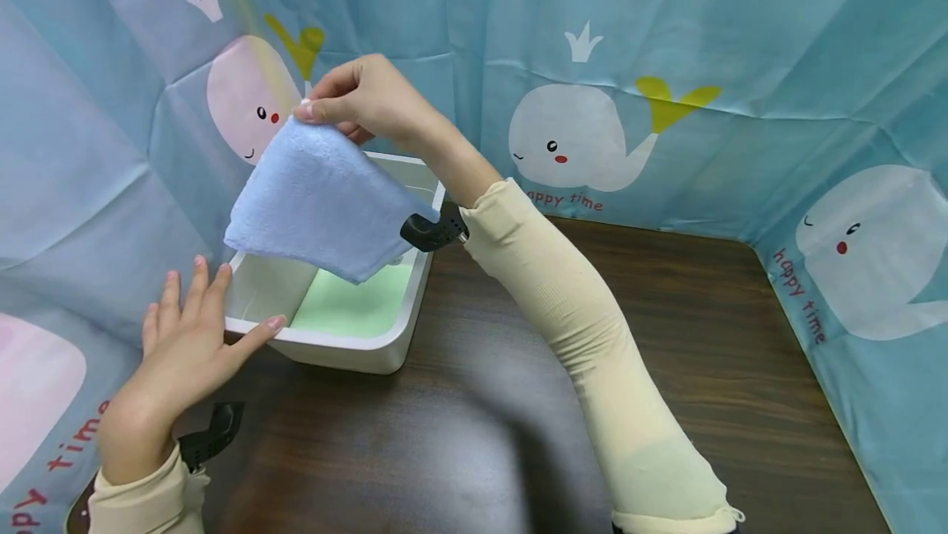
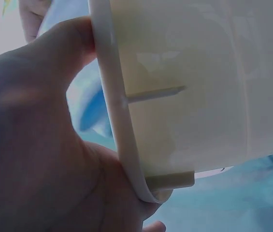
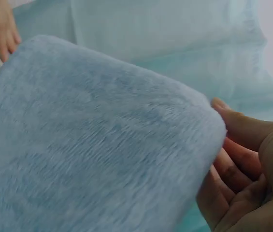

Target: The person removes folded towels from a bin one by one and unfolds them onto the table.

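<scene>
My right hand (image 1: 374,98) pinches a light blue fluffy cloth (image 1: 326,197) by one corner between thumb and fingers. The cloth hangs down over a white plastic basin (image 1: 385,342) with a pale green bottom. In the right wrist view the cloth (image 3: 93,130) fills much of the picture, its corner at the thumb of the right hand (image 3: 252,169). With fingers spread and straight, my left hand (image 1: 188,341) rests at the basin's near left corner. The left wrist view has the thumb of that hand (image 2: 35,111) against the basin's rim (image 2: 113,96).
The basin stands on a dark brown wooden table (image 1: 666,328), at its left side. A blue curtain (image 1: 444,7) printed with whales surrounds the table at the back and sides. Black wrist cameras sit on both wrists, beside cream sleeves (image 1: 585,312).
</scene>
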Demonstrator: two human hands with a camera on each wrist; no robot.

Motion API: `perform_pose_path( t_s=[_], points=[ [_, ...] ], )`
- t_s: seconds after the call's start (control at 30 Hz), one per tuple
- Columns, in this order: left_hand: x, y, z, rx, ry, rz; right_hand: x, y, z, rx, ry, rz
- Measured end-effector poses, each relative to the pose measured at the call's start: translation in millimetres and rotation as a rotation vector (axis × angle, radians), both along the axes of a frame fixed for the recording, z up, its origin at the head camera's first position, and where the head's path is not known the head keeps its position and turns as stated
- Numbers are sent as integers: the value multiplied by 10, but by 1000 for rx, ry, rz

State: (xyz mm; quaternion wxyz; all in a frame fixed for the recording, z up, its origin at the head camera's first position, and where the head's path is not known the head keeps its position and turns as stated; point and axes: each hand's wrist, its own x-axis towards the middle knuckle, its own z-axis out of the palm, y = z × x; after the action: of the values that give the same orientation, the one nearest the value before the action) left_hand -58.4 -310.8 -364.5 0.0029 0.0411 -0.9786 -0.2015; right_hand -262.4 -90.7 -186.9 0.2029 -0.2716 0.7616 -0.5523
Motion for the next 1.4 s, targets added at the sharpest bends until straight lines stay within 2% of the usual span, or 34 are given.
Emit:
perform_pose_path(
  t_s=[0.27,0.37,0.5,0.6,0.73,0.8,0.9,1.0,1.17,1.3,1.4],
  points=[
    [-88,-7,4,-13,6,-22,160,588,371,-107,249,-131],
    [-116,-3,6,-22,10,-29,193,872,444,-180,293,-179],
    [-135,-8,20,-37,13,-39,246,1260,483,-306,296,-280],
    [-137,-24,48,-52,13,-45,287,1525,451,-391,285,-373],
    [-131,-15,87,-50,46,-58,356,1812,308,-430,276,-465],
    [-121,20,108,-33,106,-66,395,1928,197,-422,283,-492],
    [-108,152,143,-6,243,-103,441,2084,-7,-396,299,-523],
    [-102,393,178,15,358,-206,476,2241,-256,-355,308,-570],
    [-87,943,196,-4,462,-457,509,2478,-676,-330,288,-646],
    [-95,1397,176,-69,449,-631,566,2614,-909,-330,261,-698],
    [-118,1665,104,-107,374,-740,617,2658,-1040,-317,248,-716]
  ],
)
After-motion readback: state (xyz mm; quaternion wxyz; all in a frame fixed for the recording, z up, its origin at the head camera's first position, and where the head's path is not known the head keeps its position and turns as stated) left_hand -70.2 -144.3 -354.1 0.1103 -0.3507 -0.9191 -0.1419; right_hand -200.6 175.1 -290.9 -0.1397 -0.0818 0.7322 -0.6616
